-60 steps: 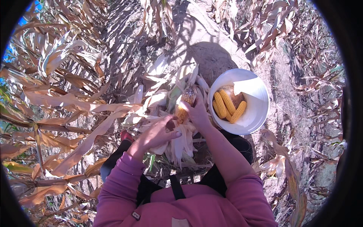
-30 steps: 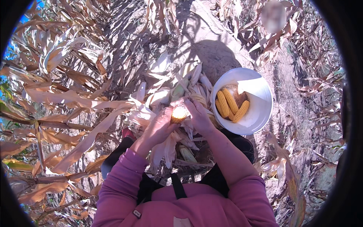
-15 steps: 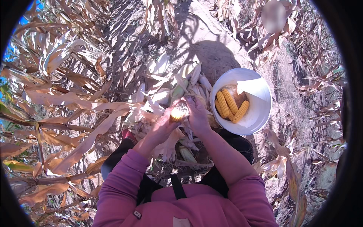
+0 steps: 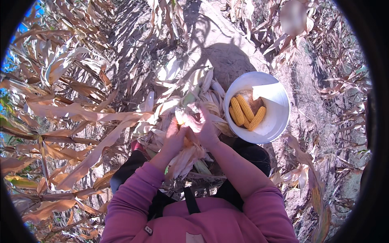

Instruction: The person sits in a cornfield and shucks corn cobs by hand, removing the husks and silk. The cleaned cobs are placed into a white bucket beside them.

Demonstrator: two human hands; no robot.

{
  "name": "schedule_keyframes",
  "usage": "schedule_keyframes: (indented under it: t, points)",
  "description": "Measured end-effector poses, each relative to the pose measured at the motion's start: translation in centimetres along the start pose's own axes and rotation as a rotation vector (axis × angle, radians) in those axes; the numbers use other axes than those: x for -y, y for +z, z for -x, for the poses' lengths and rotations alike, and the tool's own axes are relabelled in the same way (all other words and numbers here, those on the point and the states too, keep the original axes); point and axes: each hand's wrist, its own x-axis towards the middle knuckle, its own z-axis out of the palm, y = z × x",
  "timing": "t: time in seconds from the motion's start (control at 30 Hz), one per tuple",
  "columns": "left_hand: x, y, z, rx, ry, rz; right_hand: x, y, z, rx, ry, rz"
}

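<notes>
Close together in front of me, both hands work on an ear of corn (image 4: 180,117), partly bared and bright with glare. My left hand (image 4: 175,135) is closed around its lower part. My right hand (image 4: 204,128) is closed beside the ear, its fingers bent at the ear and its husk; the exact grip is washed out by sunlight. Pale dry husk (image 4: 184,160) hangs below the hands. To their right stands a white bucket (image 4: 279,109) with several husked yellow ears (image 4: 246,108) at its bottom.
A heap of pale husks (image 4: 208,81) lies on the ground beyond my hands. Dry corn stalks and leaves (image 4: 77,111) crowd in from the left. More dry plants (image 4: 340,48) stand at right. My dark-trousered knees (image 4: 253,158) flank the heap, one near the bucket.
The ear has shifted slightly left and turned, and its yellow part now shows near my left fingers. My right hand has moved left, closer to my left one. More husk hangs below.
</notes>
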Motion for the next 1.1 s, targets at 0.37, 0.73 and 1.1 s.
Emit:
schedule_keyframes:
  t: [0.37,0.73,1.1]
  points:
    - [-1.0,0.0,0.2,0.014,-0.051,0.286,-2.8,-2.0,-1.2,-0.048,0.297,-0.202]
    - [-4.3,-1.1,-0.5,-0.222,-0.065,0.451,3.5,-1.2,-0.4,0.265,0.711,-0.230]
    - [-5.2,-3.0,-1.3,-0.110,0.193,0.482,0.0,-1.2,5.3,1.065,0.091,0.629]
